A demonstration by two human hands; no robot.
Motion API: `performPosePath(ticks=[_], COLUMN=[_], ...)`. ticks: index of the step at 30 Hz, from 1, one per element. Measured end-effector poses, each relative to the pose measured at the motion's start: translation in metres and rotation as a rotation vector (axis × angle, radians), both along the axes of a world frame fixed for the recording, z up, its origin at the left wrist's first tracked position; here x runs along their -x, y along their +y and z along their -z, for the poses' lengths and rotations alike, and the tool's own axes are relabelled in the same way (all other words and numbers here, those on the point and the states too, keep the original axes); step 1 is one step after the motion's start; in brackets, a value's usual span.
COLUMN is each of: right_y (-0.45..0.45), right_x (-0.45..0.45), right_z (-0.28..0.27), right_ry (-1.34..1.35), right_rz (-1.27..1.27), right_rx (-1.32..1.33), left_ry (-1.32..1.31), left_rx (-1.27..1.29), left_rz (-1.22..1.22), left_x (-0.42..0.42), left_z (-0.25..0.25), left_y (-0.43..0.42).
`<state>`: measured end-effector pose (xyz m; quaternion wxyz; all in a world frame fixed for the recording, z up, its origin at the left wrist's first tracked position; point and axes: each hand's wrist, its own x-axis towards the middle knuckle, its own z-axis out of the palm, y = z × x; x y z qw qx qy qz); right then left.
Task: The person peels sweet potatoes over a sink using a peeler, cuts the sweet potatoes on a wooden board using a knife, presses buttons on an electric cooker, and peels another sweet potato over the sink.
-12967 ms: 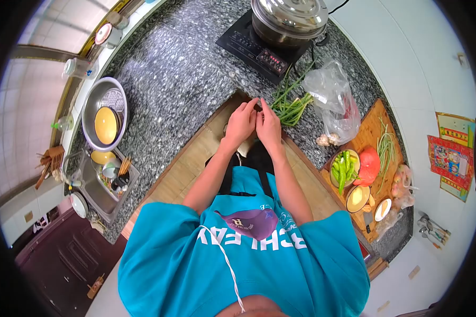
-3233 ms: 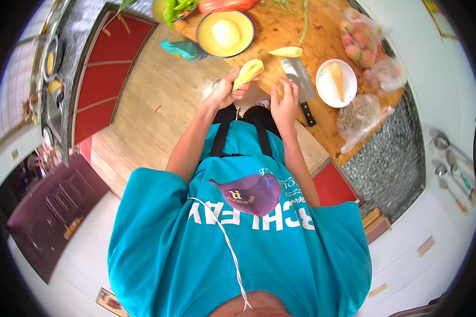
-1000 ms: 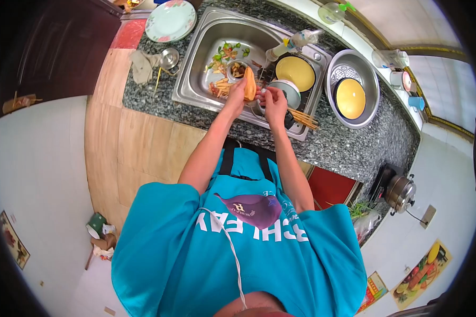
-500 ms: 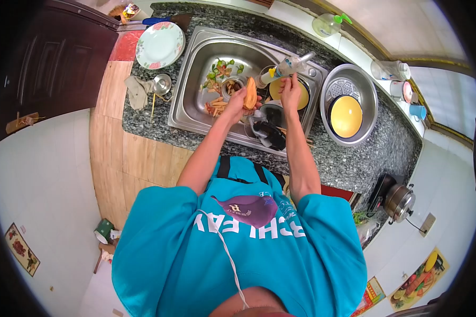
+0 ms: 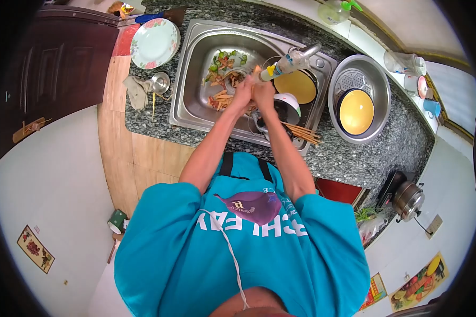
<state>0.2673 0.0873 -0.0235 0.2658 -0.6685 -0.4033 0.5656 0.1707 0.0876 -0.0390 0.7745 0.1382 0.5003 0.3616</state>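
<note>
Over the steel sink (image 5: 181, 100), my left hand (image 5: 242, 94) is closed around a peeled orange root vegetable (image 5: 257, 69). Only its tip shows; my fingers cover the rest. My right hand (image 5: 263, 96) is pressed close against the left, wrapped about the same vegetable. Both are just below the tap (image 5: 285, 63), whose spout has a clear sleeve with a yellow piece. Orange peelings (image 5: 220, 99) and green vegetable scraps (image 5: 225, 59) lie in the basin around the drain strainer (image 5: 235, 79). Right of my hands are a yellow bowl (image 5: 296, 87) and a white bowl (image 5: 288, 108).
Chopsticks (image 5: 302, 132) rest across the sink's near edge. To the right stands a steel basin (image 5: 383, 100) holding a yellow bowl (image 5: 356, 112). Floral plates (image 5: 154, 43), a ladle (image 5: 161, 83) and a cloth (image 5: 136, 91) lie on the left counter. A pot (image 5: 408, 201) stands far right.
My right hand has come down from the tap to the orange root vegetable beside my left hand. The white bowl has shifted or tipped, and more chopsticks show. The view has moved slightly.
</note>
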Motion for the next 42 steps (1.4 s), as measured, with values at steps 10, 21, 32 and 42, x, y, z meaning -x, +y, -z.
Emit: performPosePath(ticks=[10,21,32,42], right_y=[-0.016,-0.003,-0.028,-0.131], right_x=[0.04,0.019,0.026,-0.072], right_z=[-0.006,0.02,0.018,-0.059], right_ry=[-0.3,0.445,0.573,-0.824], right_rz=[0.204,0.553,0.627,-0.128], right_rx=[-0.456,-0.23,0.023,-0.321], left_ry=[0.141,0.854,0.642,-0.174], left_rx=[0.103,-0.864,-0.484,0.108], left_rz=[-0.043,0.182,0.23,0.026], left_x=[0.013,0.017,0.012,0.021], left_z=[-0.006,-0.021,0.013,-0.013], left_y=[0.002,-0.013,-0.024,-0.02])
